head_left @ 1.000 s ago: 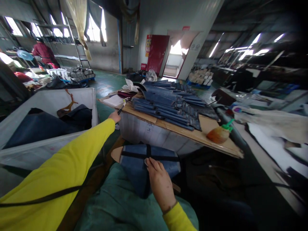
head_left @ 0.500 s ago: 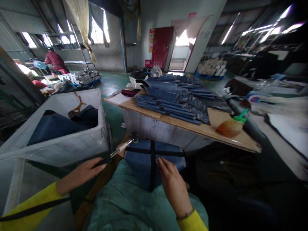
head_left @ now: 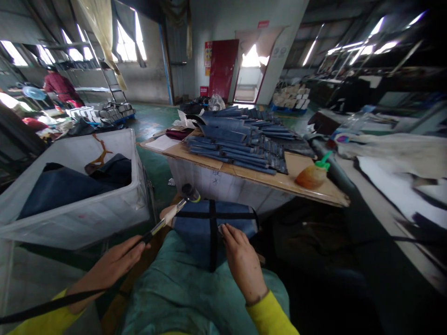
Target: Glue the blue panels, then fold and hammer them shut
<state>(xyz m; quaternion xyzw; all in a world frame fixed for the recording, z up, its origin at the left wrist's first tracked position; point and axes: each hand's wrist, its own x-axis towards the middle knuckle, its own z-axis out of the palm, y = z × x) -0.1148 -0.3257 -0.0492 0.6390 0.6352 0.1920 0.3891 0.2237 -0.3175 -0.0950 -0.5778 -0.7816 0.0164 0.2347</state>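
Observation:
My left hand [head_left: 120, 260] is closed round the handle of a hammer [head_left: 161, 224]. Its dark head is over the far left edge of a blue fabric piece [head_left: 190, 235]. This piece lies in front of my lap, over my green-covered knees, with black straps [head_left: 213, 246] crossing on it. The fingertips of my right hand [head_left: 244, 263] are pinched together on the piece, just right of the lengthwise strap. Something small and pale shows at those fingertips, too small to name. What supports the piece underneath is mostly hidden.
Ahead, blue fabric pieces [head_left: 237, 139] are stacked on a cardboard-topped table [head_left: 314, 188], beside an orange bottle [head_left: 312, 176] with a green spout. On the left, a white bin [head_left: 80, 218] holds more blue material. A person in red [head_left: 61, 86] stands far off.
The hammer head has lifted slightly and looks larger, nearer the camera. My view has turned a little to the right. My right hand keeps its pinch at the same spot by the strap.

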